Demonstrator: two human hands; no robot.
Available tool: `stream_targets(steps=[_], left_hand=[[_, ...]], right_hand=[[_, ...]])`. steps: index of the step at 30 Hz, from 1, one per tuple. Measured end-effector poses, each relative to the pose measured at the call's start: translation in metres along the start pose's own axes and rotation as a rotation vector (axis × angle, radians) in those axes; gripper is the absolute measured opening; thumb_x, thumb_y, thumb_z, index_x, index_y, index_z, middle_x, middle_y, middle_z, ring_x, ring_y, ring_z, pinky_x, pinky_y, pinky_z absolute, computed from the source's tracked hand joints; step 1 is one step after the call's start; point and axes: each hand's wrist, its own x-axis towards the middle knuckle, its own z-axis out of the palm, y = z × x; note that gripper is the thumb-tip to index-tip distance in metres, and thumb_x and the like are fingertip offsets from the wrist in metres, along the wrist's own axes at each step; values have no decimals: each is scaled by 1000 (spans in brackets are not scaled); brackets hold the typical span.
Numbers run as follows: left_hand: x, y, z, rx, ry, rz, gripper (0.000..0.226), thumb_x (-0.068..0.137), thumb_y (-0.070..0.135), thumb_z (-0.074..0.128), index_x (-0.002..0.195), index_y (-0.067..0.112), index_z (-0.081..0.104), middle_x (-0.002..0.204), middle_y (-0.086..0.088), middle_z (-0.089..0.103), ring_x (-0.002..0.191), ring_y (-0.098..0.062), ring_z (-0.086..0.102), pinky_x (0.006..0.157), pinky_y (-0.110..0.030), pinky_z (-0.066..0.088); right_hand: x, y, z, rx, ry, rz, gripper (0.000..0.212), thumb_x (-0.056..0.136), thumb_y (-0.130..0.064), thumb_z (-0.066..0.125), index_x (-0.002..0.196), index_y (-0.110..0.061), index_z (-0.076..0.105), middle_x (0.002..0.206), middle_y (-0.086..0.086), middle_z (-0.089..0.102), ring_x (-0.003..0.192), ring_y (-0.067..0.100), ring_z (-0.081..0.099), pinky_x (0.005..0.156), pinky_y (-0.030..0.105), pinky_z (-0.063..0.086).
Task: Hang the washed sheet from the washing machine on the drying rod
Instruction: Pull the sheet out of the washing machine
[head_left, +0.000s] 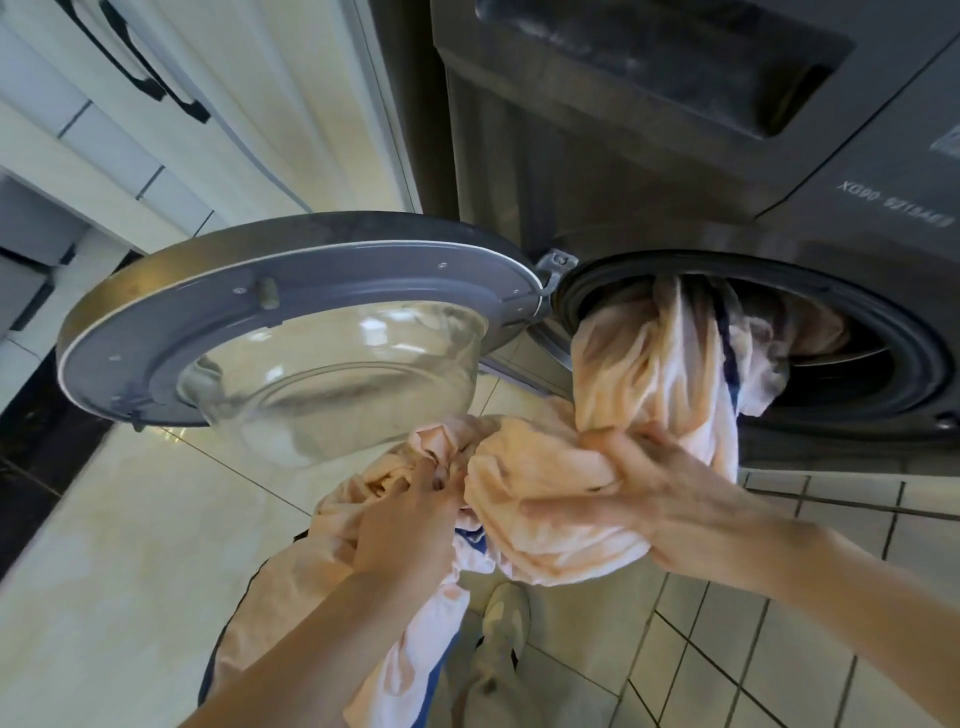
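Observation:
A pale peach sheet (639, 364) with dark blue trim hangs out of the drum opening of the grey washing machine (727, 171); part of it is still inside the drum. My right hand (649, 493) grips a bunched fold of the sheet just below the opening. My left hand (410, 525) grips another bundle of the same sheet, lower and to the left, and more fabric trails down past my left forearm. No drying rod is in view.
The round washer door (291, 322) stands swung open to the left, its glass bowl close above my left hand. White cabinets (156, 104) with black handles lie at the left. Cream floor tiles (130, 519) and my shoe (504, 618) are below.

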Motion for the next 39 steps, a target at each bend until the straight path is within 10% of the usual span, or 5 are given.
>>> stream_targets(steps=[7, 15, 30, 39], left_hand=[[-13, 5, -4, -94, 30, -133, 76, 82, 26, 59, 137, 41, 9, 131, 0, 31, 96, -19, 57, 48, -25, 31], [-8, 13, -9, 17, 7, -121, 55, 89, 17, 51, 139, 24, 30, 136, -9, 34, 104, -26, 54, 60, -29, 39], [0, 16, -11, -883, 173, -177, 69, 68, 48, 64, 131, 51, 36, 120, 5, 45, 111, -15, 49, 93, -30, 45], [-1, 25, -28, -970, 121, -224, 75, 58, 81, 54, 127, 58, 37, 128, 9, 36, 120, -15, 45, 97, -41, 46]], right_hand=[[14, -15, 45, 87, -430, 52, 60, 55, -25, 86, 109, -39, 64, 124, -2, 54, 101, 29, 60, 92, 59, 43], [28, -20, 28, 384, -17, 269, 62, 64, -17, 70, 113, -13, 33, 111, 7, 53, 80, 25, 61, 82, 39, 45], [51, -34, 37, 620, 111, 290, 43, 75, -37, 65, 110, -18, 49, 102, 0, 62, 88, 17, 63, 77, 37, 52], [45, -43, 37, 706, 140, 454, 58, 73, -35, 71, 118, -22, 36, 106, 1, 62, 90, 14, 59, 69, 1, 35]])
